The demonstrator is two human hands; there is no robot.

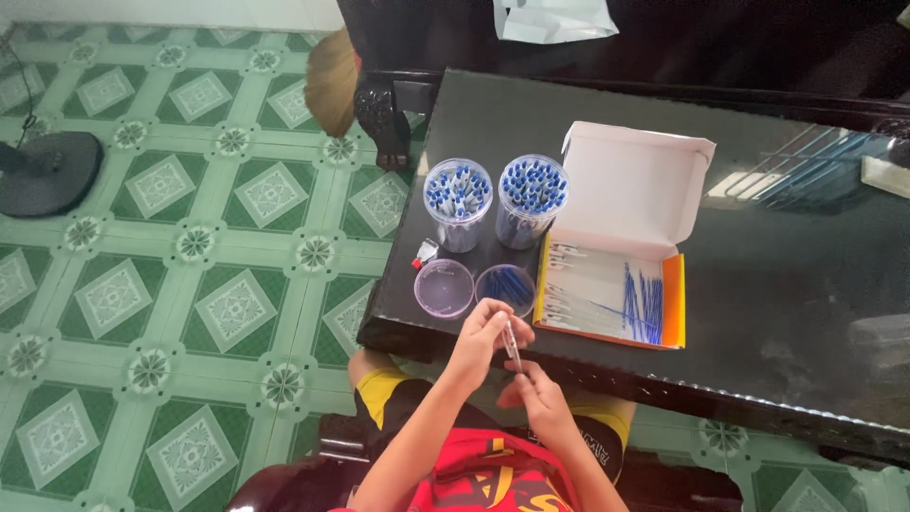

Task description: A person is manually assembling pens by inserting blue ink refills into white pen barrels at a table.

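Both my hands meet over the near edge of the dark glossy table (pixel 777 284). My left hand (pixel 482 339) pinches the upper part of a slim pen (pixel 512 343), and my right hand (pixel 534 391) grips its lower end. Just beyond them sit a clear round lid (pixel 443 287) and a small round tub with blue refills (pixel 505 287). Two clear jars packed with blue-capped pens (pixel 457 202) (pixel 531 198) stand further back. To the right lies an open white and orange box (pixel 621 237) holding pen barrels and loose blue refills.
A small white and red object (pixel 423 253) lies beside the left jar. The floor is green patterned tile (pixel 190 284), with a fan base (pixel 47 171) at the left and a broom head (pixel 334 81) near the table's far corner. A white bag (pixel 555 19) lies beyond the table.
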